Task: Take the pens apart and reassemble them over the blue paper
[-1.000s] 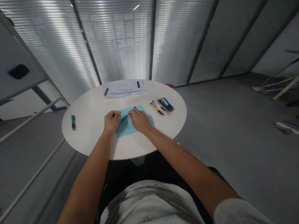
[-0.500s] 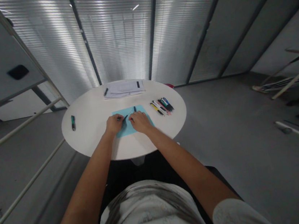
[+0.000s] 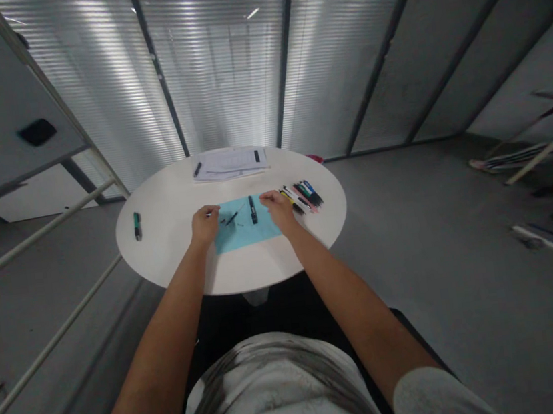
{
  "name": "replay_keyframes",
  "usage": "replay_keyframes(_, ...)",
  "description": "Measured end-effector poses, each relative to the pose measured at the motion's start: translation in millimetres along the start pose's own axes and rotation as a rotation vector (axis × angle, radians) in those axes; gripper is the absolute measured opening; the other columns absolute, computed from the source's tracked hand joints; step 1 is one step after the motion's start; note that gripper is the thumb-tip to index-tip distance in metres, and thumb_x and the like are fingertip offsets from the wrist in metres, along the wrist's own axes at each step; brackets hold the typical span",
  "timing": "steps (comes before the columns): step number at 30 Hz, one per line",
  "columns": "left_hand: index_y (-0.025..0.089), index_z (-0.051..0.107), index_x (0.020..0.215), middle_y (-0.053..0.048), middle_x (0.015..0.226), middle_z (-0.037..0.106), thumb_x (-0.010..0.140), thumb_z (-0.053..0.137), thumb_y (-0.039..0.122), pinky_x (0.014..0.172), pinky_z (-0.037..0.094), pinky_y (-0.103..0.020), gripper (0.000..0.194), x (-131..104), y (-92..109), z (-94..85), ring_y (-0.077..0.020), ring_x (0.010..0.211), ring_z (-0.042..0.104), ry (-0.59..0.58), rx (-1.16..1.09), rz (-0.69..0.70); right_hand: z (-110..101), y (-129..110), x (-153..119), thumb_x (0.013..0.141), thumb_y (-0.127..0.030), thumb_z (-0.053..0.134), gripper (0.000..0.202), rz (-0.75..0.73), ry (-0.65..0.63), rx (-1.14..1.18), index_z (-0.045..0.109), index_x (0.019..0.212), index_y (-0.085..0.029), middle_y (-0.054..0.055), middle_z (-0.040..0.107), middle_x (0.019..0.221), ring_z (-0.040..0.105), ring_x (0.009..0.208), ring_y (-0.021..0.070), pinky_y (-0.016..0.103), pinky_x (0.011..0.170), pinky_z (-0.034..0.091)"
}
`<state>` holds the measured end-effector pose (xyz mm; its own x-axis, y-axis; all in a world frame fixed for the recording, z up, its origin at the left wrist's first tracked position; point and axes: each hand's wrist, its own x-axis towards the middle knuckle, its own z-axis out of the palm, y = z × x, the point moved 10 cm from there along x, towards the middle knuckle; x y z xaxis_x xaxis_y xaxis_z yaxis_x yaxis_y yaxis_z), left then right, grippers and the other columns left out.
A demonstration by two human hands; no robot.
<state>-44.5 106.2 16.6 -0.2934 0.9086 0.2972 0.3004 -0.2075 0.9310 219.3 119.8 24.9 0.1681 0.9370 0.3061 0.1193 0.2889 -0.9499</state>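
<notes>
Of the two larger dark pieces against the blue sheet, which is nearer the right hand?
The thicker black piece, pointing nearly straight ahead beside the right hand; the slimmer dark piece slants near the left hand.

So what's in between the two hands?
In the head view, a thin dark rod and a thicker black pen-like piece lie on the blue sheet between the left hand and the right hand, plus tiny unclear bits.

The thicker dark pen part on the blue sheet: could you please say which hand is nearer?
Right. The right hand is just right of the dark pen part; the left hand is farther off, on its left, near the left edge of the blue sheet.
</notes>
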Motion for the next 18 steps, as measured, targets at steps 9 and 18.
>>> replay_keyframes(9,0.018,0.055,0.064,0.0,0.056,0.049,0.063,0.054,0.025,0.049,0.042,-0.022,0.006,4.0,-30.5,-26.2,-0.0096,0.051,0.047,0.24,-0.642,-0.373,-19.0,38.2,1.6,0.071,-0.017,0.056,0.001,0.443,0.201,0.735,0.056,0.071,-0.018,-0.005,0.056,0.057,0.052,0.051,0.0065,0.017,0.05,0.041)
replay_keyframes(18,0.022,0.051,0.067,-0.001,0.06,0.047,0.062,0.048,0.031,0.052,0.044,-0.026,0.011,5.8,-32.9,-30.8,-0.0111,0.053,0.047,0.213,-0.599,-0.333,-23.0,43.4,4.2,0.075,-0.014,0.057,0.008,0.465,0.229,0.78,0.052,0.071,-0.019,-0.006,0.049,0.053,0.047,0.047,0.0059,0.015,0.046,0.042)
